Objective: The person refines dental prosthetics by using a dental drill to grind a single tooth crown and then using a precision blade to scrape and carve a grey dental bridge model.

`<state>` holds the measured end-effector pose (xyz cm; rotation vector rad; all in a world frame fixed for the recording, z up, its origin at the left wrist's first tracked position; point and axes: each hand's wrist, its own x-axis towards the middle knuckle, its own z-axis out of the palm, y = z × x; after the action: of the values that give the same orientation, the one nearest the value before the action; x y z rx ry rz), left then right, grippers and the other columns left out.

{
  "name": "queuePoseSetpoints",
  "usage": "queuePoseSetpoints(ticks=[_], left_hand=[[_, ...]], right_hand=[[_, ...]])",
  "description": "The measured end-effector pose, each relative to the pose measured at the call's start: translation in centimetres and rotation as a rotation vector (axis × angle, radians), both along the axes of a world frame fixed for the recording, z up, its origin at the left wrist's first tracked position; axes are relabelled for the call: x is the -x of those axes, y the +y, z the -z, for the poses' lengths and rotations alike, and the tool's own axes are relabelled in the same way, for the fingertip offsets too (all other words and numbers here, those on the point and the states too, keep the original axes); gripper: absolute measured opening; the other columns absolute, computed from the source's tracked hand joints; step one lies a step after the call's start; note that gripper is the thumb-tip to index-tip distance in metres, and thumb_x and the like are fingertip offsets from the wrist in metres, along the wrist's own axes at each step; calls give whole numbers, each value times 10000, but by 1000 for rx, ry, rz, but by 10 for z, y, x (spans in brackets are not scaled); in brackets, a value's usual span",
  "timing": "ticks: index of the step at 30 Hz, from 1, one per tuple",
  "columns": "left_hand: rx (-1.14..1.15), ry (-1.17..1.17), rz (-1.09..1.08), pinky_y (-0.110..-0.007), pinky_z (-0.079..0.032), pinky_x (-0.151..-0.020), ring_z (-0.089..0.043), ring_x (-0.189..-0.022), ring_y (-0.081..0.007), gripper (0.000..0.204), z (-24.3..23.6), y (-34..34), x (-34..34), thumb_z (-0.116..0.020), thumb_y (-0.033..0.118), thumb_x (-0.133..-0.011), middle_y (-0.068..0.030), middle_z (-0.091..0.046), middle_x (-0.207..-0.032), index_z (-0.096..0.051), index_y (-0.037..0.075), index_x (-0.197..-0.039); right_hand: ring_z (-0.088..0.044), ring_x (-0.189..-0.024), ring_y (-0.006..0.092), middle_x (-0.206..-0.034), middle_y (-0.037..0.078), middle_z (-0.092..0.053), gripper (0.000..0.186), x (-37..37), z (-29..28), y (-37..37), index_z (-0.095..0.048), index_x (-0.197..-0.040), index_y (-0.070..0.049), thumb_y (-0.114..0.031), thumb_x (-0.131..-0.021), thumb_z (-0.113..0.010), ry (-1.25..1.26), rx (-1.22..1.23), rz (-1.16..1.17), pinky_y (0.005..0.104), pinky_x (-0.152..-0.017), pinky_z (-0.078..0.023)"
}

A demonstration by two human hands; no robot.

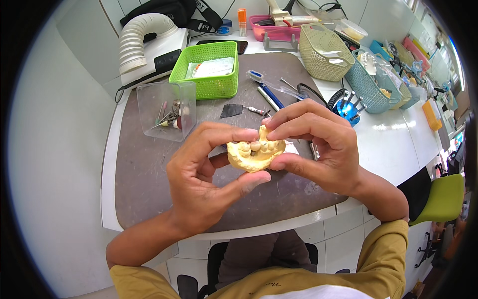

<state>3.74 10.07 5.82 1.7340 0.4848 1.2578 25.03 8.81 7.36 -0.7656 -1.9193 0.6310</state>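
A yellow plaster dental model (256, 158) is held up above the grey work mat, with its row of teeth showing. One tooth (255, 146) on it is paler and pinkish. My left hand (204, 172) grips the model from the left, thumb below and index finger at the top edge. From the right, my right hand (318, 147) pinches it between thumb and fingertips. Behind my right hand, a brush head (314, 151) and something white are partly hidden. The underside of the model is out of sight.
On the mat (149, 184) stand a clear box of small burs (190, 107) and a green basket (233, 79). A toothbrush (269, 89), a small rotary tool (255, 109) and a blue bur stand (348, 107) lie beyond my hands. A white suction hose (132, 42) curves at back left.
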Motion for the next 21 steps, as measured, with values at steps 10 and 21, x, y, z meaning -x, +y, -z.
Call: queuePoseSetpoints(ticks=[10, 21], left_hand=[[149, 11, -43, -260, -494, -890, -566, -1026, -132, 497, 1, -5, -3, -775, 37, -751, -72, -535, -1088, -527, -27, -1176], [172, 8, -31, -244, -476, -876, -571, -990, -115, 487, -1, -6, -2, -787, 92, -758, -66, -542, -1078, -533, -32, -1154]], right_hand=[[-653, -963, 223, -1000, 150, -627, 325, -3, 1, 3, -654, -963, 24, -138, -726, -806, -115, -110, 58, 305, -820, -552], [-655, -939, 199, -1000, 151, -625, 335, -2, 2, 3, -649, -989, 37, -132, -739, -795, -45, -10, 11, 294, -798, -574]])
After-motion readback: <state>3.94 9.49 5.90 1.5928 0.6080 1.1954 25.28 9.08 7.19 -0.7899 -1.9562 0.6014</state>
